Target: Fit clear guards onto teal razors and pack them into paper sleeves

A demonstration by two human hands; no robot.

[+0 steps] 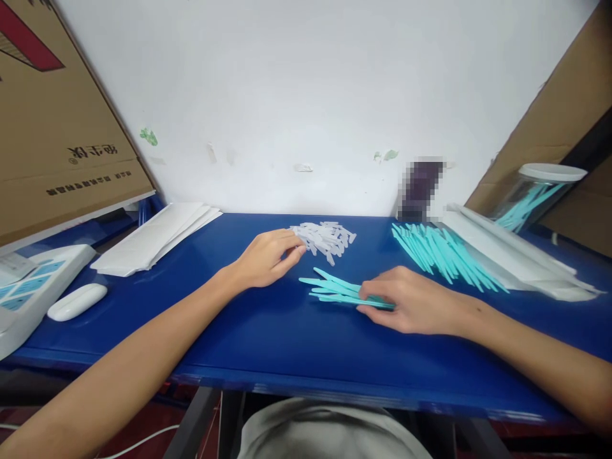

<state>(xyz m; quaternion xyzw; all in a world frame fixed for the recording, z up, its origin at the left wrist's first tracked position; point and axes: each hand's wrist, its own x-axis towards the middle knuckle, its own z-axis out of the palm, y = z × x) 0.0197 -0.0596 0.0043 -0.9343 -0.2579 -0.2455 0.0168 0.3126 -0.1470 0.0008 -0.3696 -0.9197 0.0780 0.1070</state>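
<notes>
At the left edge of a pile of small whitish translucent pieces (329,237), my left hand (268,256) rests with its thumb and fingertips drawn close together. Whether a piece is between those tips cannot be made out. My right hand (406,299) is closed around several thin turquoise sticks (335,290), low over the blue table. Their tapered ends fan out to the left, towards the pile, and their other ends are partly hidden by my fingers. Behind the right hand lies a larger heap of similar turquoise sticks (442,255).
White flat sleeves (153,239) lie at the left, near a white oval case (77,301) and a white device with blue labels (41,287). At the right are clear bags (516,261) and a lidded jar (535,197) of turquoise sticks. Cardboard (62,121) and a wall border the blue table (268,344).
</notes>
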